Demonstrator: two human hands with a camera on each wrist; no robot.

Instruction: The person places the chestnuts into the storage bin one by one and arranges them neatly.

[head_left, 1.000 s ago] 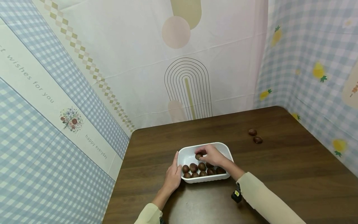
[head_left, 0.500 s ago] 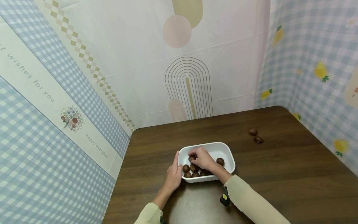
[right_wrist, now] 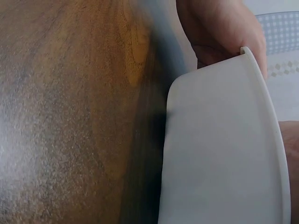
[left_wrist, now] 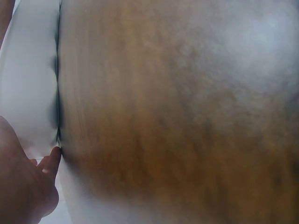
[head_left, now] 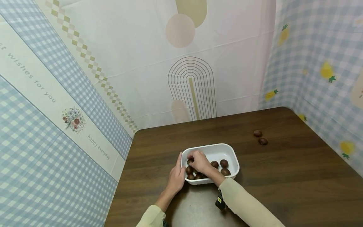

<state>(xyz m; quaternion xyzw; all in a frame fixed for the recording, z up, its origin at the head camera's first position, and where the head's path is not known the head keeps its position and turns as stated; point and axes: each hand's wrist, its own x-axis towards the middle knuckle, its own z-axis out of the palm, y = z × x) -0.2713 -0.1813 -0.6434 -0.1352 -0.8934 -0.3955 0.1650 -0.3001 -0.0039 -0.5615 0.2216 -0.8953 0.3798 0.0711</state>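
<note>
A white rectangular dish (head_left: 222,151) sits on the table, holding several round brown fruits, one of them at the right end (head_left: 225,171). My left hand (head_left: 175,179) grips the dish's left end, fingers along the outer wall and thumb at the rim. In the left wrist view, a fingertip of the left hand (left_wrist: 28,186) shows low against the dish wall. My right hand (head_left: 200,162) reaches inside the dish and pinches a brown fruit (head_left: 189,162) near the left wall. The hand and forearm hide some of the other fruits.
Two more brown fruits, a rear one (head_left: 257,133) and a front one (head_left: 263,141), lie on the dark wooden table (head_left: 289,164) right of the dish. A patterned cloth (head_left: 141,78) hangs behind the table, and checked cloths flank both sides.
Inside the dish, my right hand has moved left towards the left wall with a fruit in its fingers. Fruits at the right end have come into sight. The left hand stays put.
</note>
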